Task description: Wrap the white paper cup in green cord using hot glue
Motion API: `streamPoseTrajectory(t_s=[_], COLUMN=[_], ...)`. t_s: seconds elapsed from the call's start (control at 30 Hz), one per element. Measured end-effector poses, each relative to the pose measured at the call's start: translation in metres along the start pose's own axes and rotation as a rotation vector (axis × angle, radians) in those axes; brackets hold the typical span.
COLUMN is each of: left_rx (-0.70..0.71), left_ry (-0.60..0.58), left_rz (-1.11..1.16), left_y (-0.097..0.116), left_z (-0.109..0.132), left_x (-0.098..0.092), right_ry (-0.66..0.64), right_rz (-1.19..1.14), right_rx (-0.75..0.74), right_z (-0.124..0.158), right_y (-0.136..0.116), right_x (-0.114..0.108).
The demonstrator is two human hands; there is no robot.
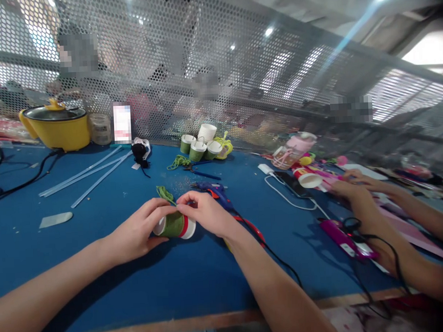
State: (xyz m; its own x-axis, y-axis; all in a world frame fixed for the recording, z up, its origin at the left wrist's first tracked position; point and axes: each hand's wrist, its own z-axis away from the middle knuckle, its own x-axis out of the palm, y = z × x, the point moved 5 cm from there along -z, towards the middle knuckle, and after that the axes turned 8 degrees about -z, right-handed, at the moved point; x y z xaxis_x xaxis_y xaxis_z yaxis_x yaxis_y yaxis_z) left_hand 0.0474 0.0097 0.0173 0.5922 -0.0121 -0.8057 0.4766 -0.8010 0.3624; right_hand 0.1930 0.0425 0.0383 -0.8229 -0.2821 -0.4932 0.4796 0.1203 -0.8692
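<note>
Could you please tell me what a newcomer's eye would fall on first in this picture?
Probably the yellow pot, bright at the far left of the blue table. Next, near the middle, the green cup lying sideways in the left hand, with the right hand at its upper side. Beyond them, more cups cluster before the grey mesh.

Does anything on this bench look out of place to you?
The yellow lidded pot at the far left looks odd: it resembles kitchenware, yet shares the blue table with a glue gun and the green-wrapped cup in the left hand. Nothing looks plainly spilled or damaged.
</note>
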Motion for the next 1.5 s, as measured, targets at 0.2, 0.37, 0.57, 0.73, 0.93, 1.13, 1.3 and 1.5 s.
streamPoseTrajectory(t_s=[0.2,0.37,0.57,0.73,0.93,1.13,1.3,1.5], left_rx=[-0.003,-0.016,0.015,-0.007,-0.096,-0.227,-0.316,-0.35], left_ry=[-0.003,-0.027,-0.097,-0.112,-0.076,0.035,0.074,0.085], left_rz=[-0.006,0.047,0.082,0.103,0.115,0.286,0.492,0.575], left_y=[0.0,0.001,0.005,0.005,0.0,-0.015,-0.023,-0.025], left_z=[0.001,0.001,0.003,0.002,0.0,0.0,0.001,0.0], left_x=[-0.001,-0.002,0.0,0.0,-0.005,-0.008,-0.002,-0.001], right_ry=[0.042,0.069,-0.01,-0.026,0.168,0.355,0.273,0.365], right_rz=[-0.08,-0.278,-0.416,-0.32,-0.015,0.433,0.56,0.507], right_rx=[-0.085,-0.107,-0.061,-0.056,-0.094,0.147,0.362,0.397], right_z=[-0.003,-0.006,-0.01,-0.014,-0.017,-0.015,-0.022,-0.026], right_y=[0.0,-0.001,-0.007,-0.005,0.002,0.029,0.066,0.083], right_x=[-0.001,0.002,0.009,0.014,-0.029,-0.092,-0.089,-0.089])
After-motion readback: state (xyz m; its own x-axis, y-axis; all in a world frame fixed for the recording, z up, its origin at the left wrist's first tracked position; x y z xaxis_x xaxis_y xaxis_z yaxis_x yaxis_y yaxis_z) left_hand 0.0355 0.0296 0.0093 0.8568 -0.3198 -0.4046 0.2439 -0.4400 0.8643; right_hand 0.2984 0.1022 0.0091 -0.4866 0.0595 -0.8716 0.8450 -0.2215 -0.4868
